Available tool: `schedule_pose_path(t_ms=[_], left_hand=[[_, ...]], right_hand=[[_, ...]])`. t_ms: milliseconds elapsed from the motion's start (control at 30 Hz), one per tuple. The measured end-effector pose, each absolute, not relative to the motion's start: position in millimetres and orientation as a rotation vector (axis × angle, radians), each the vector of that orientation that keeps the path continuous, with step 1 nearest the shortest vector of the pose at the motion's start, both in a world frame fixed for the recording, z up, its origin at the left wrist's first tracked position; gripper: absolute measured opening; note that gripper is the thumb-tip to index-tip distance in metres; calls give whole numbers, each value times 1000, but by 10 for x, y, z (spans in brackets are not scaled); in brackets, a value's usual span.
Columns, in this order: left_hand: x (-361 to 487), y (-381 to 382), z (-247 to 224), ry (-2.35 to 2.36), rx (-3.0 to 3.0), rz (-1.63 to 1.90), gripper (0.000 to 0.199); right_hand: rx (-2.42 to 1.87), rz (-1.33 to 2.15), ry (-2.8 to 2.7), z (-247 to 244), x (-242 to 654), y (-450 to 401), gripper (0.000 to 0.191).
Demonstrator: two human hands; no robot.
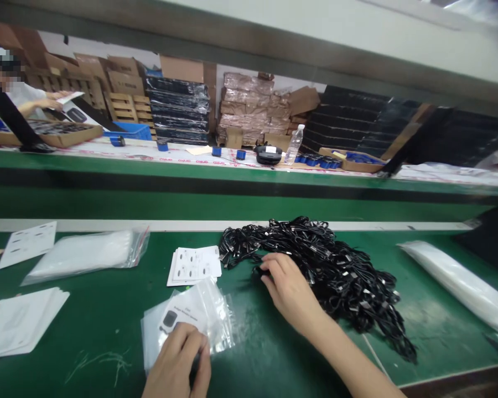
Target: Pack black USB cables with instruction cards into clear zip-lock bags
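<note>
A big heap of black cables lies on the green table. At its left edge my right hand is closed on a black cable. My left hand is closed around something dark that I cannot make out, over the lower part of a stack of clear zip bags. A printed sheet showing a speaker is in the top bag. Just behind the bags sits a small pile of white instruction sheets.
White booklets, a loose sheet and a pack of clear bags lie at the left. Another plastic pack is at the right. A raised shelf behind holds a bottle and blue rolls. A person works beyond.
</note>
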State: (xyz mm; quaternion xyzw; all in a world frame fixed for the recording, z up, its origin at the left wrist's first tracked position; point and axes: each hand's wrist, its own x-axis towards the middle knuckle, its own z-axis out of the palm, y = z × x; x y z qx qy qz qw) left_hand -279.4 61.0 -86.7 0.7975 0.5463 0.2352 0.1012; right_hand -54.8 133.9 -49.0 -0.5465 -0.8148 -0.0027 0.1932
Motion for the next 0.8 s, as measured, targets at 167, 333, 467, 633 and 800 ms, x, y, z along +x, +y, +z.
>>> schedule_pose_path(t_ms=[167, 333, 467, 633, 800], left_hand=[[-2837, 608, -891, 1604, 2270, 757, 17], [-2874, 583, -911, 1631, 2131, 876, 17], [-2837, 530, -962, 1642, 2153, 928, 17], [-2762, 454, -1070, 1718, 2174, 1059, 17], [-2787, 438, -1032, 1684, 2192, 1122, 12]], right_hand=[[-1305, 843, -2199, -483, -886, 804, 10], [-1460, 597, -2344, -779, -1026, 618, 24], [-1403, 359, -2423, -865, -1064, 613, 24], [-1445, 608, -2104, -789, -1182, 614, 17], [-1243, 1187, -1619, -790, -1205, 571, 30]])
